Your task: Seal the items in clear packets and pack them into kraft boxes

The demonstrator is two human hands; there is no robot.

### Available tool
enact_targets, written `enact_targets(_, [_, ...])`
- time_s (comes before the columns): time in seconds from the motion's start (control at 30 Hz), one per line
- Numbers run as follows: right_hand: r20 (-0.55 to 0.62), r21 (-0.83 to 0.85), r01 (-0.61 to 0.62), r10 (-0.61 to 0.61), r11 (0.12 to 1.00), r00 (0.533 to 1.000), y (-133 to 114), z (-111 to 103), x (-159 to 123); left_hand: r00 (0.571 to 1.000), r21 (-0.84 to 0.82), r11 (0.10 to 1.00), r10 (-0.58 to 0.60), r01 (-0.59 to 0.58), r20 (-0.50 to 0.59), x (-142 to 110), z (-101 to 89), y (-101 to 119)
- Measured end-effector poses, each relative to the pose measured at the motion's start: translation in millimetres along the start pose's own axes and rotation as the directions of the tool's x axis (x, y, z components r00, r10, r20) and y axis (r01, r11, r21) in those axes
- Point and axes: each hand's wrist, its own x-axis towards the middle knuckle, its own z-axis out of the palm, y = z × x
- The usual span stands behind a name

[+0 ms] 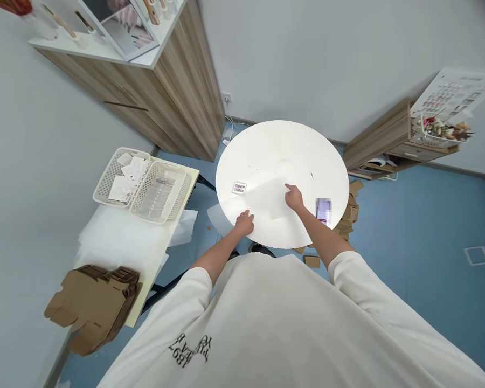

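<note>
A round white table (283,151) stands in front of me. My left hand (244,222) rests near its front edge with fingers curled on a thin white sheet (267,202) lying on the top. My right hand (293,197) presses on the same sheet further in, forefinger pointing out, other fingers folded. A small clear packet with pink pieces (239,187) lies on the table left of my hands. A phone (324,211) lies at the table's right edge, beside my right forearm.
A side table (145,253) on the left carries two white baskets (153,191) with packets and a stack of flat cardboard boxes (95,307). More flat cardboard (350,213) lies on the blue floor right of the round table. Wooden cabinets stand against the walls.
</note>
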Motion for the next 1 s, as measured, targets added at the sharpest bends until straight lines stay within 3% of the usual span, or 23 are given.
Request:
enact_targets(0.1, [-0.063, -0.157, 0.017, -0.027, 0.987, 0.998, -3.5, -6.2, 0.2, 0.999, -0.020, 0.999, -0.029, 0.029, 0.017, 11.1, -0.8, 7.4])
enact_targets(0.2, [-0.117, -0.234, 0.051, -0.081, 0.971, 0.990, -9.8, -3.9, -17.0, 0.998, -0.043, 0.998, -0.043, 0.044, 0.035, 22.2, -1.7, 10.5])
enact_targets(0.3, [-0.020, -0.234, 0.067, -0.073, 0.970, 0.997, -13.8, 7.8, -43.2, 0.998, -0.062, 0.998, -0.022, 0.026, 0.064, 35.2, -3.8, 14.1])
enact_targets(0.5, [0.186, -0.174, -0.017, 0.050, 0.985, 0.981, -14.8, 44.0, -83.9, 0.994, -0.201, 0.980, 0.006, 0.017, 0.111, 68.4, -11.0, 27.7])
enact_targets(0.73, [0.255, -0.222, -0.046, 0.104, 0.974, 0.961, -28.9, 64.0, -98.6, 0.983, -0.383, 0.919, 0.146, -0.093, 0.112, 104.2, -18.7, 32.6])
enact_targets(0.87, [0.348, -0.287, -0.032, 0.136, 0.957, 0.928, -35.7, 76.1, -98.6, 0.984, -0.396, 0.911, 0.157, -0.114, 0.079, 104.7, -27.8, 24.9])
enact_targets(1.0, [0.362, -0.352, -0.010, 0.146, 0.936, 0.921, -37.1, 87.1, -97.8, 0.984, -0.319, 0.932, 0.176, -0.171, -0.015, 84.3, -37.1, 0.2])
